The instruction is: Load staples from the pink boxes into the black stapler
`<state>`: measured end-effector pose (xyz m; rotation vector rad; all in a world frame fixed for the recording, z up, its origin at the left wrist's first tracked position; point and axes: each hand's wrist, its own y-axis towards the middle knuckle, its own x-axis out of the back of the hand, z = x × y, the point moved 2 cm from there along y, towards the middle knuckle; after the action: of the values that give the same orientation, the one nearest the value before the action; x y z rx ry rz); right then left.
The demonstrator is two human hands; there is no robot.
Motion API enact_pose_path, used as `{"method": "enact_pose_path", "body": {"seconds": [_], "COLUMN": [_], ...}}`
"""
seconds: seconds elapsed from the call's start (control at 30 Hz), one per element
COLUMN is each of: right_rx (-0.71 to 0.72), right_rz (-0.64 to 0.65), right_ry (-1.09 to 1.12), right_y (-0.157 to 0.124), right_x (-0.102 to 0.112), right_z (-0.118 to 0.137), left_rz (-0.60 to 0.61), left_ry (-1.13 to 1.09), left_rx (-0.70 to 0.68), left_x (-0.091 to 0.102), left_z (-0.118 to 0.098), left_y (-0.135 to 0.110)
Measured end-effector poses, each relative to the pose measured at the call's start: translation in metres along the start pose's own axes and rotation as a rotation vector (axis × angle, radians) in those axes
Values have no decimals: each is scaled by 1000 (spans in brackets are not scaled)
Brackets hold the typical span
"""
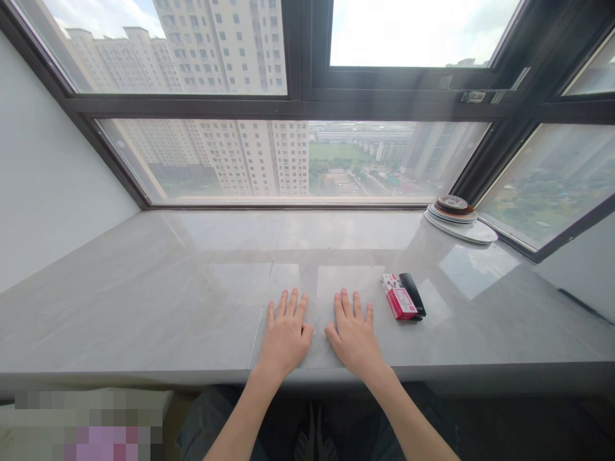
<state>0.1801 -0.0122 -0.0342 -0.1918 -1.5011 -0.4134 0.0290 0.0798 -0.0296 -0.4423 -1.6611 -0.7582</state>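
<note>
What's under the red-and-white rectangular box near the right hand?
A glossy grey ledge shows left of the box, a flat black object along its right. Whether that object reaches underneath is hidden.

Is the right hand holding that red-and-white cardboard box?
No, the bare right hand lies palm-down on the glossy grey sill, with a gap between it and the box.

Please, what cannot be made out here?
Head view:
Red-and-white rectangular box: print too small to read.
Stacked round white-and-brown plates: lower tops covered by upper ones.
Bare left hand, bare right hand: palms hidden by their backs.
Bottom-left patch: hidden by coarse pixelation.
</note>
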Motion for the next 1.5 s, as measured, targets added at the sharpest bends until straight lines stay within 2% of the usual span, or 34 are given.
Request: {"method": "enact_pose_path", "body": {"seconds": [0.53, 1.5], "right_rx": [-2, -58], "right_rz": [34, -39], "right_ry": [7, 45], "right_y": [0, 3], "right_x": [1, 1], "right_z": [0, 2], "left_rz": [11, -1], "left_ry": [-10, -14], "left_rx": [9, 14], "left_x": [2, 3], "left_z": [-1, -3], "left_y": [0, 0]}}
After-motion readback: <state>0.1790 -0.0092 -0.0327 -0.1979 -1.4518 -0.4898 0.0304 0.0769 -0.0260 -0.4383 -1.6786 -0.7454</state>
